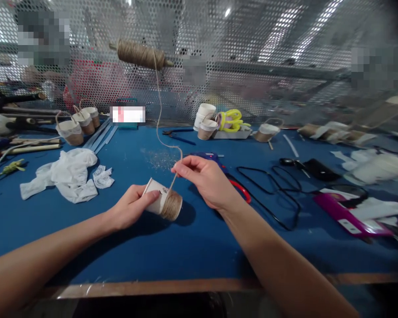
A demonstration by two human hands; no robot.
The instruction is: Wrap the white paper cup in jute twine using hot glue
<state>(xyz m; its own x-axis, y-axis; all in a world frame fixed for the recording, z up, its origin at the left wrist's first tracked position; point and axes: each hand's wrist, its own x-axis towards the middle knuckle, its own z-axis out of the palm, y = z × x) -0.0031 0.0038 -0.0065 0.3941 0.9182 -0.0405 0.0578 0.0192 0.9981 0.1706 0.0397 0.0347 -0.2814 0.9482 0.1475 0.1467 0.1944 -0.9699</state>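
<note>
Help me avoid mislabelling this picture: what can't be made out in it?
All in the head view:
Lettering on the paper cup: too small to read; the thumb of the left hand covers part of the cup.
What the red handle belongs to: hidden behind the right hand and forearm.
Things behind the perforated screen: blurred, broken up by its mesh.
White strips: blurred, cut off by the right edge.

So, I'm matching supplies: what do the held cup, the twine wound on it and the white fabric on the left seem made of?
Cup: probably paper, matte white, with a thin rim and printed marks. Twine: likely jute, dull tan with rough-looking coils. White fabric: thin, soft-looking, in crumpled folds, perhaps lace; fibre unclear.
</note>
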